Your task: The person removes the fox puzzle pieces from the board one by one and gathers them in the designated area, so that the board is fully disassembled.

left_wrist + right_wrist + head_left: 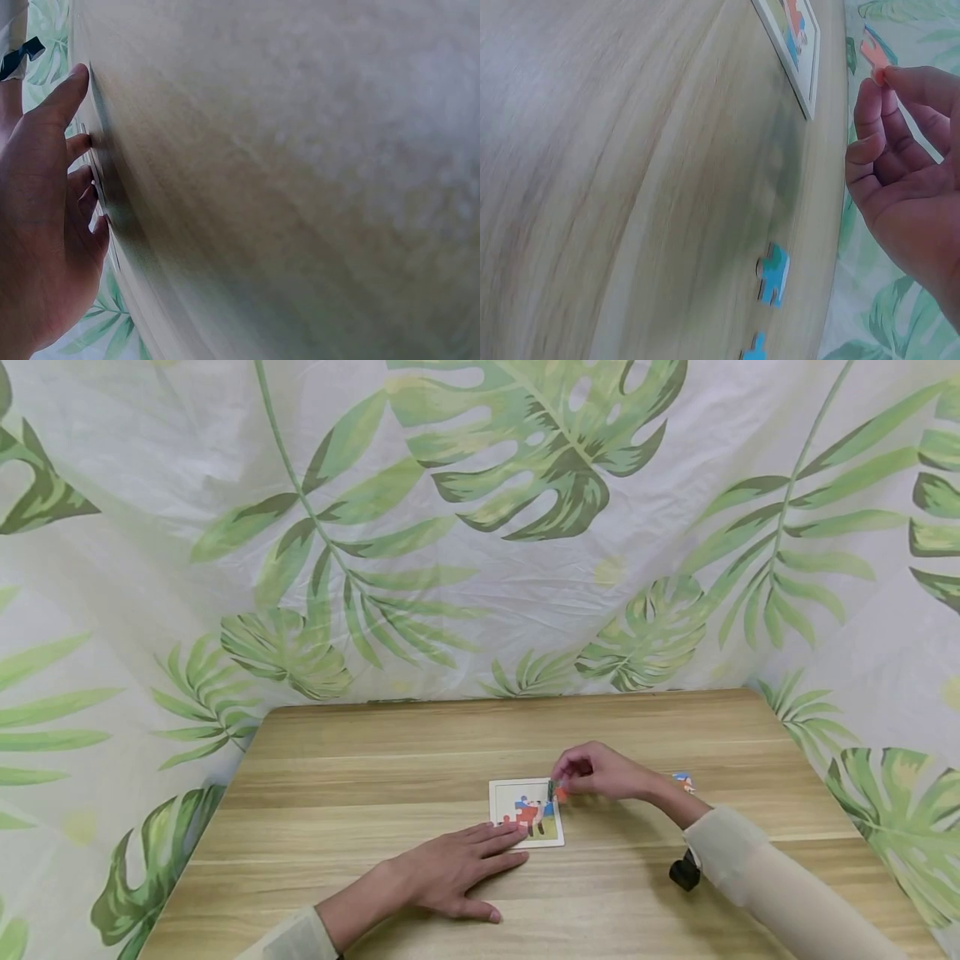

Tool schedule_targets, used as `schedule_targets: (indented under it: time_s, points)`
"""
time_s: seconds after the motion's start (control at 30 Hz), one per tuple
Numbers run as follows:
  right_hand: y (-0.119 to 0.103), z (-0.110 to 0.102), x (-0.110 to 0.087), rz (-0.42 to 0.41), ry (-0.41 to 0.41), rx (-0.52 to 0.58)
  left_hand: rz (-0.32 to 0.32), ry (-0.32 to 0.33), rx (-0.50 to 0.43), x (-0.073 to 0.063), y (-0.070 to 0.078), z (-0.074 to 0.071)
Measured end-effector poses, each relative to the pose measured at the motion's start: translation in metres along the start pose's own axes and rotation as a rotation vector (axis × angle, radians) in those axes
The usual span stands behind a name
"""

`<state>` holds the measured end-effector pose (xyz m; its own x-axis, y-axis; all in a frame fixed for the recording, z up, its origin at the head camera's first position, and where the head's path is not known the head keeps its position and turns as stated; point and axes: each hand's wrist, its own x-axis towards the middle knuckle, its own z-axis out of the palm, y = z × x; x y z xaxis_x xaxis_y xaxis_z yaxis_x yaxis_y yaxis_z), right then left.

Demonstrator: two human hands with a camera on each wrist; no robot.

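In the head view, the left hand [459, 870] lies palm down on the wooden counter [360, 777], its fingers extended and spread, some of the fingertips resting over the lower left part of the puzzle board [501, 802]. The board is roughly square, its edges nearly in line with the counter's far edge. The right hand [603, 772] pinches a red puzzle piece [561, 794] at the board's upper right side; here the piece is too small and blurred to tell its long axis. Loose pieces [684, 779] show behind the right forearm, and a black strap [686, 870] hangs below the right sleeve [738, 852]. A leaf-print cloth [525, 568] stands behind.

In the left wrist view, the left thumb is straight and apart from the other fingers, which reach to the counter surface, seen nearly edge-on.

In the right wrist view, thumb and fingertips hold the piece by its lower end, closed narrowly on it. It points up and slightly left in the frame, its long axis slanting, a blue strip along its far edge. The board lies just beyond the hand; two blue pieces rest on the counter nearer the camera.
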<state>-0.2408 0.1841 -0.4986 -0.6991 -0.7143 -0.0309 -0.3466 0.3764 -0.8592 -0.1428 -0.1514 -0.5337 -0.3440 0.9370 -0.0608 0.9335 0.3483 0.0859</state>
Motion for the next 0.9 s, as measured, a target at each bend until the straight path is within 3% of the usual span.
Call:
schedule_targets:
  time_s: [0.9]
  points:
    - [0.026, -0.032, -0.063, 0.059, 0.001, -0.01, 0.004, 0.009, 0.005, -0.001, 0.002, -0.001]
